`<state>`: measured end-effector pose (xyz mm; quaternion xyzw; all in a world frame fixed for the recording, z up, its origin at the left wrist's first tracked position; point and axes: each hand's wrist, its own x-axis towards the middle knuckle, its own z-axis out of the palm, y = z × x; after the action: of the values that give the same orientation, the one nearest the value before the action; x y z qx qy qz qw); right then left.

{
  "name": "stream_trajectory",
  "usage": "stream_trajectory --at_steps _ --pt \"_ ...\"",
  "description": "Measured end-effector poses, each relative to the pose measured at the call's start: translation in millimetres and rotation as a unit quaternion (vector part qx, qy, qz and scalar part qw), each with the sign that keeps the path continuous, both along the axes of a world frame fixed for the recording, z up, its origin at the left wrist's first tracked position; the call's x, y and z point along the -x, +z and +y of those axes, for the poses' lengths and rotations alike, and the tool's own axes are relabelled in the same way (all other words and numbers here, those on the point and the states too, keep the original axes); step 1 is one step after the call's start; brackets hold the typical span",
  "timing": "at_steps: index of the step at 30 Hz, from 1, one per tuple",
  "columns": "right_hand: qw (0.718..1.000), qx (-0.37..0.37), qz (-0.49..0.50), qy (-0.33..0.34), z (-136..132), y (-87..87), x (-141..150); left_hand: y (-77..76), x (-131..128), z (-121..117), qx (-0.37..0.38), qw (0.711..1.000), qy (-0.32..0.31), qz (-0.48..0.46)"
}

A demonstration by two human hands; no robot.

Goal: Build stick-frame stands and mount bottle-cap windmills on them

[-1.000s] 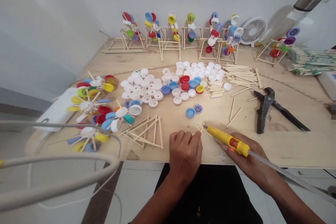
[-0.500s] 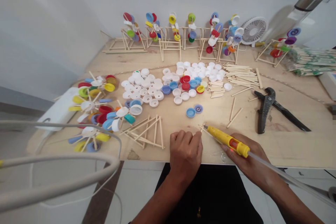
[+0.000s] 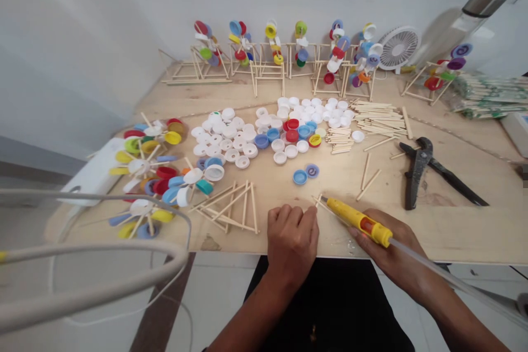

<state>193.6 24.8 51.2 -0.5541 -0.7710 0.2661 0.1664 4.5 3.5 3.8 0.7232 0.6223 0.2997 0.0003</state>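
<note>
My right hand (image 3: 390, 236) is wrapped round a yellow hot glue gun (image 3: 358, 219), with a long clear glue stick (image 3: 437, 268) coming out of its back end. The gun's nozzle is at the crossing of thin wooden sticks (image 3: 318, 201). My left hand (image 3: 293, 234) is closed at the table's front edge, its thumb and forefinger pinching one of these sticks; its palm side is hidden. Left of it lie joined stick triangles (image 3: 231, 206). Beyond the nozzle are a blue bottle cap (image 3: 300, 177) and a purple one (image 3: 312, 170).
White bottle caps (image 3: 225, 135) cover the middle, beside piles of sticks (image 3: 379, 118). Black-handled cutters (image 3: 418, 173) lie at right. Cap wheels (image 3: 140, 166) crowd the left side. Finished wheels on stick frames (image 3: 272, 52) line the wall near a small fan (image 3: 399, 48). A cable (image 3: 124, 280) hangs front left.
Almost nothing differs. The glue gun's nozzle has shifted very slightly at the stick crossing; both hands keep their holds.
</note>
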Motion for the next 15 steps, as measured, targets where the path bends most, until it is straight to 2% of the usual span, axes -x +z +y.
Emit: stream_trajectory --at_steps 6,10,15 --pt "0.998 0.048 0.029 -0.022 -2.8 3.9 -0.3 0.0 -0.3 -0.8 0.002 1.0 -0.002 0.001" --pt "0.99 0.087 0.09 -0.066 -6.3 9.6 -5.7 -0.4 0.0 -1.4 0.0 1.0 -0.003 0.0" --pt "0.981 0.099 0.148 -0.071 -11.5 15.9 -9.5 -1.6 -0.3 -1.5 -0.01 1.0 0.0 0.001"
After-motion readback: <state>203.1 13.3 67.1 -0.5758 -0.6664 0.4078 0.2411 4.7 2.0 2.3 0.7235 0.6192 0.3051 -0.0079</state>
